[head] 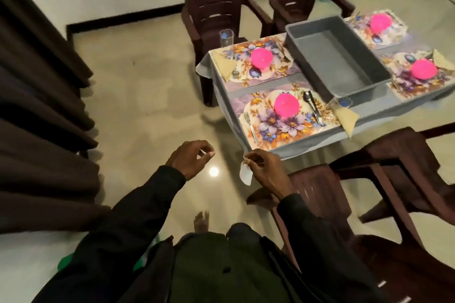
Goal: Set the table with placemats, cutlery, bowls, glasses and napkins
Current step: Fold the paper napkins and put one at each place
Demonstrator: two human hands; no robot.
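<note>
Room: pale glossy floor tiles (pixel 147 106) are seen under a cloth-covered table (pixel 307 149), with dark plastic chairs (pixel 320 192) drawn round it.
Held thing: a small white scrap (pixel 246 176) is pinched just off the table corner, near-left of the grey tray (pixel 339 61). Whether it is the cloth's own corner or loose paper cannot be told.
Right grip: the right hand (pixel 266 170) is closed on the scrap with thumb and fingertips, and the scrap hangs below them.
Left grip: the left hand (pixel 189 157) is held further from the tray, clear of the table, with fingers curled toward the thumb. Whether anything is pinched cannot be told.
Nearest setting: a floral placemat (pixel 246 103) is laid near-left of the tray, with a pink bowl (pixel 286 105), fork (pixel 251 128), spoon (pixel 307 97), napkin (pixel 347 119) and glass (pixel 343 103).
Other settings: one more is laid left of the tray and two beyond it, each with a pink bowl.
Step judged: the laying looks nearly finished, and a last tidy at the corner seems in hand.
Done well: if the cloth is being held, it is best drawn gently and level, so nothing on it is dragged.
Risk: the glass could be tipped by a sharp tug.
</note>
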